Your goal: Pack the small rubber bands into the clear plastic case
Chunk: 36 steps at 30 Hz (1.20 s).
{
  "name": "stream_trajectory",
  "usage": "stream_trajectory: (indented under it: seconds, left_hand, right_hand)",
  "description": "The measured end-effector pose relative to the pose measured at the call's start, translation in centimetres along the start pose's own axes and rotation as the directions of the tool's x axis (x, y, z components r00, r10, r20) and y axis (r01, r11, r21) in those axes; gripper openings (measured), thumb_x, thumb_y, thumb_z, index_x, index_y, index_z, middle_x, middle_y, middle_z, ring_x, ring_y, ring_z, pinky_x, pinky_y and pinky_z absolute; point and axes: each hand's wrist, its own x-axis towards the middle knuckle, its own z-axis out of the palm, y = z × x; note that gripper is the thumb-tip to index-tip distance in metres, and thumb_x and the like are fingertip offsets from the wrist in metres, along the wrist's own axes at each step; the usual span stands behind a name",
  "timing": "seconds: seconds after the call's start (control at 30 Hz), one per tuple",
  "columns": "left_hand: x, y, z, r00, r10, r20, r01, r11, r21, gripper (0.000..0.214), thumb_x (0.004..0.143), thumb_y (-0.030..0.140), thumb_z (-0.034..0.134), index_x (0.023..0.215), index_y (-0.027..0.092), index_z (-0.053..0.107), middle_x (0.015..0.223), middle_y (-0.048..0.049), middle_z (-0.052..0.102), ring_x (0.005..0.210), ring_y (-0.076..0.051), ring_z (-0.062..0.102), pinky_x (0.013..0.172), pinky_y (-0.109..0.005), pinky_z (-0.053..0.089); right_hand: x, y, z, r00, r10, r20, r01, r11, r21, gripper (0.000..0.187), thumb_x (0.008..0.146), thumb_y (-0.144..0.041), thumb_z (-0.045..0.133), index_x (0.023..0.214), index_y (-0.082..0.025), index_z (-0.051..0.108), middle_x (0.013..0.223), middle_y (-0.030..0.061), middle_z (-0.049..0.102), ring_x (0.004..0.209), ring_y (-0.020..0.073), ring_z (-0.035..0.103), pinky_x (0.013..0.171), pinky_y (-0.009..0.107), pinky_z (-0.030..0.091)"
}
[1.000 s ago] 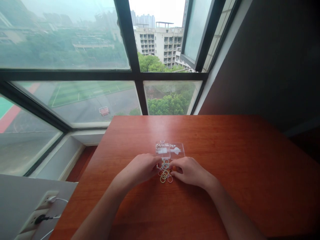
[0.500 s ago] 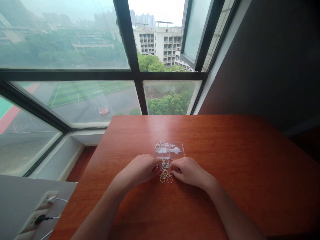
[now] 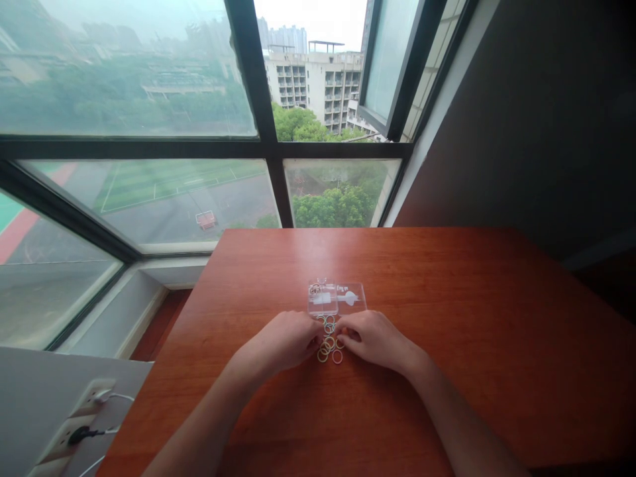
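A small pile of thin rings (image 3: 328,343), white, yellow and pale orange, lies on the red-brown wooden table (image 3: 447,298). My left hand (image 3: 285,339) rests left of the pile with its fingertips curled in at the rings. My right hand (image 3: 373,338) sits right of the pile, fingers curled and pinched at its edge. What the fingertips hold is too small to make out. Just beyond the pile lies a small clear plastic box (image 3: 336,297) with a few rings inside its left part.
A large window with a dark frame (image 3: 268,149) rises behind the table's far edge. A dark wall (image 3: 536,119) stands to the right. At lower left a white power strip (image 3: 74,424) holds plugged-in cables.
Both hands have drawn slightly closer over the pile, and the rings have shifted a little between the fingertips. The clear box stays where it was.
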Motion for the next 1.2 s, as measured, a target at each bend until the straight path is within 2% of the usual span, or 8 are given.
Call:
stream_trajectory:
  seconds: [0.17, 0.27, 0.4, 0.53, 0.8, 0.97, 1.1, 1.2]
  left_hand:
    - [-0.3, -0.6, -0.6, 0.999, -0.004, -0.043, 0.002, 0.999, -0.042, 0.013, 0.077, 0.014, 0.052, 0.068, 0.019, 0.061, 0.069, -0.0017, 0.065, 0.056, -0.013, 0.053, 0.052, -0.023, 0.028]
    - [0.0, -1.0, -0.7, 0.986, -0.033, -0.164, 0.017, 0.995, -0.096, 0.010, 0.079, 0.015, 0.054, 0.074, 0.020, 0.060, 0.073, 0.0005, 0.065, 0.060, -0.012, 0.054, 0.055, -0.022, 0.031]
    - [1.2, -1.2, 0.0, 0.915, -0.110, -0.389, 0.046, 0.984, -0.169, 0.009, 0.085, 0.020, 0.052, 0.079, 0.021, 0.059, 0.077, 0.0015, 0.064, 0.065, -0.011, 0.053, 0.060, -0.021, 0.035]
    - [2.7, -1.2, 1.3, 0.827, -0.194, -0.527, 0.098, 0.974, -0.206, 0.006, 0.084, 0.019, 0.055, 0.084, 0.022, 0.060, 0.081, 0.0018, 0.065, 0.066, -0.010, 0.053, 0.062, -0.021, 0.037]
    - [4.4, -2.0, 2.2, 0.774, -0.234, -0.589, 0.143, 0.970, -0.198, 0.012, 0.090, 0.027, 0.052, 0.094, 0.022, 0.062, 0.083, 0.0005, 0.067, 0.065, -0.011, 0.056, 0.062, -0.022, 0.039]
    - [4.2, -2.6, 2.2, 0.761, -0.245, -0.601, 0.157, 0.968, -0.196, 0.014, 0.091, 0.028, 0.051, 0.095, 0.022, 0.063, 0.084, -0.0001, 0.067, 0.066, -0.012, 0.057, 0.061, -0.023, 0.039]
    - [3.8, -3.0, 2.3, 0.761, -0.254, -0.597, 0.147, 0.964, -0.222, 0.016, 0.090, 0.027, 0.051, 0.098, 0.022, 0.064, 0.082, -0.0002, 0.066, 0.066, -0.012, 0.056, 0.062, -0.023, 0.040]
    - [3.6, -3.1, 2.3, 0.754, -0.272, -0.598, 0.139, 0.956, -0.259, 0.016, 0.089, 0.026, 0.052, 0.099, 0.022, 0.064, 0.078, 0.0003, 0.065, 0.065, -0.012, 0.054, 0.062, -0.023, 0.040]
  right_hand:
    - [-0.1, 0.0, -0.1, 1.000, -0.007, -0.028, 0.007, 1.000, 0.025, 0.016, 0.083, -0.018, 0.056, 0.090, -0.025, 0.070, 0.074, -0.0035, 0.070, 0.063, 0.0097, 0.059, 0.061, 0.018, 0.035]
    - [-0.2, -0.2, -0.3, 0.999, -0.033, -0.009, 0.033, 0.998, 0.048, 0.015, 0.084, -0.020, 0.057, 0.088, -0.025, 0.070, 0.074, -0.0039, 0.070, 0.063, 0.0094, 0.059, 0.060, 0.018, 0.035]
    - [-0.4, -0.6, -0.5, 0.992, -0.098, 0.081, 0.092, 0.993, 0.071, 0.017, 0.084, -0.021, 0.058, 0.086, -0.028, 0.073, 0.077, -0.0048, 0.071, 0.066, 0.0099, 0.060, 0.062, 0.019, 0.036]
    - [-0.5, -0.9, -0.4, 0.985, -0.128, 0.117, 0.125, 0.992, 0.027, 0.016, 0.082, -0.021, 0.061, 0.090, -0.029, 0.073, 0.078, -0.0047, 0.072, 0.070, 0.0116, 0.062, 0.063, 0.020, 0.036]
    - [-0.4, -1.0, -0.5, 0.983, -0.107, 0.151, 0.117, 0.991, -0.058, 0.015, 0.084, -0.024, 0.058, 0.089, -0.026, 0.072, 0.083, -0.0022, 0.074, 0.078, 0.0148, 0.066, 0.065, 0.021, 0.037]
    - [-0.2, -1.4, -0.3, 0.978, -0.091, 0.186, 0.115, 0.986, -0.122, 0.017, 0.083, -0.021, 0.055, 0.087, -0.025, 0.072, 0.084, -0.0003, 0.074, 0.079, 0.0152, 0.065, 0.063, 0.022, 0.035]
    - [-0.2, -1.4, 0.0, 0.984, -0.054, 0.171, 0.084, 0.981, -0.173, 0.015, 0.083, -0.023, 0.055, 0.081, -0.023, 0.070, 0.080, 0.0001, 0.073, 0.074, 0.0150, 0.065, 0.059, 0.023, 0.032]
    - [-0.2, -1.3, 0.2, 0.990, -0.047, 0.137, 0.068, 0.986, -0.152, 0.014, 0.082, -0.023, 0.056, 0.080, -0.023, 0.070, 0.079, -0.0009, 0.073, 0.072, 0.0139, 0.064, 0.059, 0.022, 0.031]
